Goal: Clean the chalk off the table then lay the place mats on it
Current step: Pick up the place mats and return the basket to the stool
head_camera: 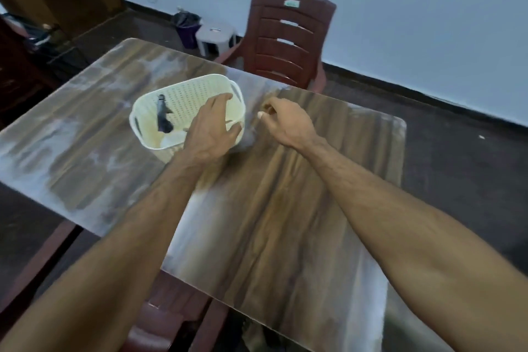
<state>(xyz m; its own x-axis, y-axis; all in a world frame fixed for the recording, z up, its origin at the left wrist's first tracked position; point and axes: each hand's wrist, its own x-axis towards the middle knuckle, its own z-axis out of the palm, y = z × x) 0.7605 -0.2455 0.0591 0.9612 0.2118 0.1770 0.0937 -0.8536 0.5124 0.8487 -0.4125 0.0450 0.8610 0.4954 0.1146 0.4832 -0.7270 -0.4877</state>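
1. The table (pixel 285 208) fills the middle of the frame. Pale chalk smears cover its left half and far edge, while the centre strip looks mostly wiped.
2. A cream basket (pixel 187 111) stands on the table at centre left. The left hand (pixel 213 128) reaches over its right rim with fingers spread and loosely bent, gripping nothing I can make out.
3. The right hand (pixel 283 120), just right of the basket, has its fingers curled and appears to pinch a small pale bit (pixel 260 114), perhaps chalk. It is too blurred to be sure.
4. I'd say the step is collecting loose bits into the basket. Drop them well inside, since the walls are perforated.
5. Steady the basket so it doesn't slide through the chalk.
6. I see no place mats anywhere, and a dark item (pixel 163 118) lies in the basket.
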